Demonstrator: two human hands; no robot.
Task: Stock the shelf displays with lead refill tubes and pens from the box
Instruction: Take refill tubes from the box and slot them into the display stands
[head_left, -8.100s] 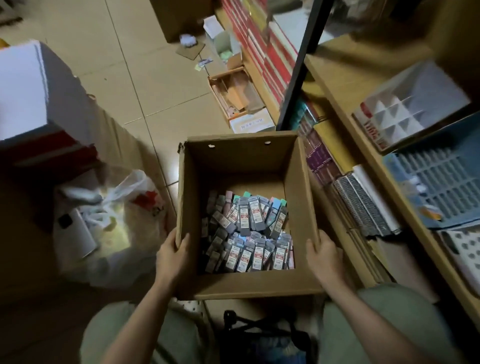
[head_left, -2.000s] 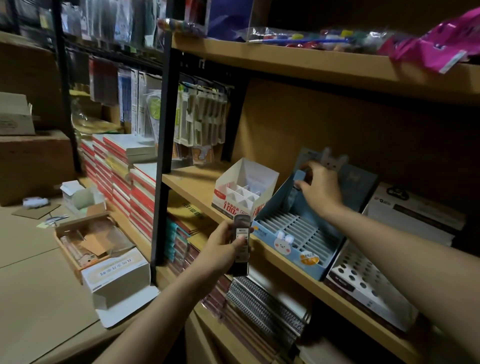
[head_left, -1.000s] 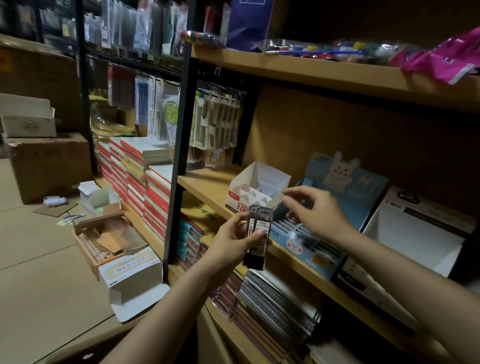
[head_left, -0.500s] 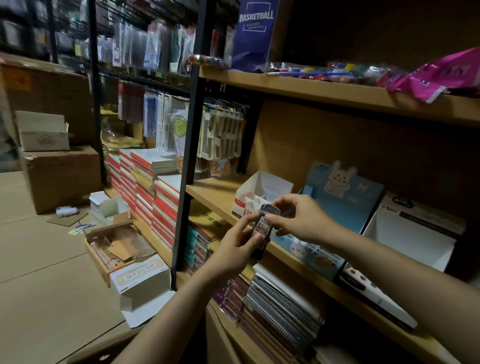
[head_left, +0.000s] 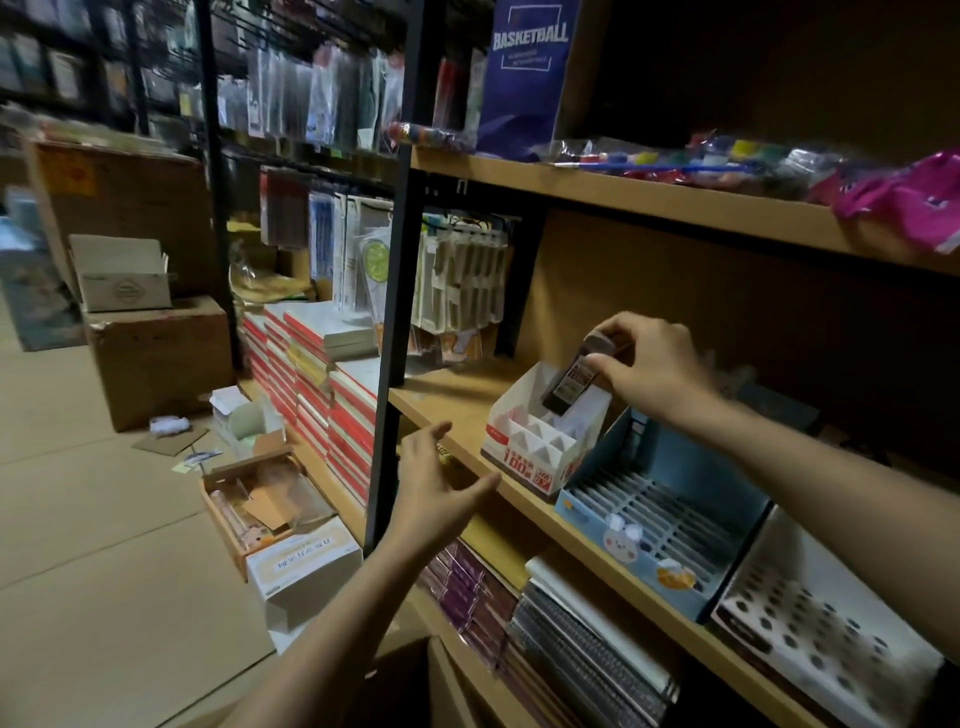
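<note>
Step in hand: seating a dark, flat lead refill tube with a red-and-white label (head_left: 570, 383) into the white-and-red cardboard display box with triangular cells (head_left: 535, 441) on the middle wooden shelf (head_left: 452, 400)
Tube position: tilted, lower end dipped into a rear cell of the box, upper end above the rim
Right hand (head_left: 654, 364): thumb and fingers (head_left: 608, 330) curled narrowly, pinching the tube at its upper end
Left hand (head_left: 436, 488): holds nothing, fingers straight and spread, hovering in front of the shelf edge, apart from the box
Judgement, technique: bring the tube upright over one cell before letting go, so it drops between the dividers instead of bridging them; the left hand could steady the light box
Neighbour: blue slotted cardboard display tray (head_left: 670, 525), touching the box's right side, slots bare
Risk: light box may slide back under pressure
</note>
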